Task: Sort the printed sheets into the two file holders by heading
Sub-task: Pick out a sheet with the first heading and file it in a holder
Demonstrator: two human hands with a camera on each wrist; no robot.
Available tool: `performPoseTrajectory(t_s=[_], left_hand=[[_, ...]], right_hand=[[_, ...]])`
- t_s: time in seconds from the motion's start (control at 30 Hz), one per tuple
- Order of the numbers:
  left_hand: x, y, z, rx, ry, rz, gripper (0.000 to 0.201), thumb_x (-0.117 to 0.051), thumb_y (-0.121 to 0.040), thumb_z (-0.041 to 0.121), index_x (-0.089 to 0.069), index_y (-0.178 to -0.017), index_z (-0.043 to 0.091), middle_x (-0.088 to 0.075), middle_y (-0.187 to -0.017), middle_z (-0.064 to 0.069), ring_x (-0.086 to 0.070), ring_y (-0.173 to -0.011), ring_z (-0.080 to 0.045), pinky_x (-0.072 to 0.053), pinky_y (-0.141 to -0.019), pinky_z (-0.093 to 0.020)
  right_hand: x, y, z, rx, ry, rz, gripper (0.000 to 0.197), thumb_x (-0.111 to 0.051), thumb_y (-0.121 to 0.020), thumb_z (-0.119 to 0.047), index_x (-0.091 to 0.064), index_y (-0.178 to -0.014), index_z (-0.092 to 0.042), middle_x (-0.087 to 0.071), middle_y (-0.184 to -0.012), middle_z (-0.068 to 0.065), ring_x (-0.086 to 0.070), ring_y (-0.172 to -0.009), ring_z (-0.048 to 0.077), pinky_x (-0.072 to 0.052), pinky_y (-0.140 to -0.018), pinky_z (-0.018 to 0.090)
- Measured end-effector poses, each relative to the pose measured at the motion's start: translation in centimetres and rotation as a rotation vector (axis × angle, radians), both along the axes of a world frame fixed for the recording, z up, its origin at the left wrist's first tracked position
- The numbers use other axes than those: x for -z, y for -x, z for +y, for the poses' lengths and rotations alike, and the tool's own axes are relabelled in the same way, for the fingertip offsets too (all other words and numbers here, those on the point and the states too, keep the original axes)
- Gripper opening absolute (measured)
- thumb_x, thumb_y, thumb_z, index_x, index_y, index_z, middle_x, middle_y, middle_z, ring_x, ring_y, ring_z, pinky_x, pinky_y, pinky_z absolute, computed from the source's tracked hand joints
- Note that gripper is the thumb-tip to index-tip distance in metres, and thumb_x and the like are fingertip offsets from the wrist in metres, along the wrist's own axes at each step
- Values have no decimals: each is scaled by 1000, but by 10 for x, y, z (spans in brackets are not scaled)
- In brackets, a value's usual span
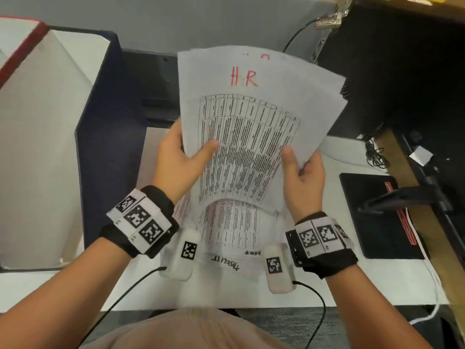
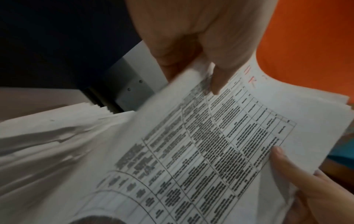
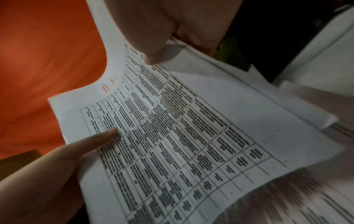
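Note:
I hold a fanned stack of printed table sheets [image 1: 251, 127] upright over the desk; its top sheet carries a red "HR" heading [image 1: 244, 78]. My left hand [image 1: 186, 157] grips the stack's left edge, thumb on the front. My right hand [image 1: 302, 170] grips the right edge the same way. The wrist views show each thumb [image 2: 218, 75] [image 3: 151, 50] pressed on the printed grid. More printed sheets [image 1: 226, 233] lie flat on the table under my wrists. A navy file holder [image 1: 110, 137] stands at the left, with a red-edged file holder [image 1: 20, 51] beyond it.
A black pad with red markings [image 1: 372, 212] lies on the white table [image 1: 352, 280] at the right, under a black stand arm [image 1: 402, 197]. Tangled cables [image 1: 377, 154] sit behind it. A dark partition rises at the back right.

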State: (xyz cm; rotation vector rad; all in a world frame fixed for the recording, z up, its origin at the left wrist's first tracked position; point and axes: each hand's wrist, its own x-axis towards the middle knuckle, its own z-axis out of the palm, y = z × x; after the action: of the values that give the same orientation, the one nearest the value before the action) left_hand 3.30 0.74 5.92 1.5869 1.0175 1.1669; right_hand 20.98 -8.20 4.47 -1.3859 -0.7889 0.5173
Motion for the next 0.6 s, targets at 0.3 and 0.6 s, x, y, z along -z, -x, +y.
performPoseTrajectory(t_s=[0.3, 0.6], left_hand=[[-2, -5, -4, -57, 35, -47, 25, -67, -84, 19, -65, -107, 12, -67, -97, 12, -64, -88, 4, -52, -75, -10], [48, -2, -6, 62, 274, 85, 22, -69, -81, 19, -57, -93, 33, -61, -92, 20, -57, -86, 10, -47, -82, -18]], right_hand=[[-15, 15, 4, -11, 9, 68, 24, -68, -83, -18, -62, -106, -20, -69, -94, -16, -66, -98, 3, -56, -83, 23], [30, 26, -1, 8, 197, 49, 35, -64, -86, -16, -57, -120, -12, -64, -113, -5, -59, -110, 10, -48, -100, 34]])
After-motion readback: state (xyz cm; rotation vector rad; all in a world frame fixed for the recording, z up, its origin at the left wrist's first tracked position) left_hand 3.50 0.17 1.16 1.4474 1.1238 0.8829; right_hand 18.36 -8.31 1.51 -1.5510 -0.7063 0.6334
